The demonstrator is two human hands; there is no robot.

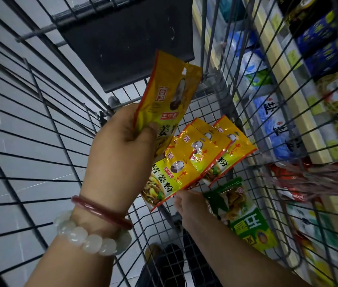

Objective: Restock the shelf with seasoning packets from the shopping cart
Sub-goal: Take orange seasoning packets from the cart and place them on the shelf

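While left hand point(122, 139) pinches one yellow packet point(168, 100) above the cart point(39, 121), right hand point(190, 206) grips a fan of packets point(195, 156); green packet point(240, 212) left inside, shelf point(300, 83) not yet reached

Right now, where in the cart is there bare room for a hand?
Bare wire floor lies between the black flap and the yellow packets. Crowded: the near right corner, holding the yellow packets, the green packet and the right hand.
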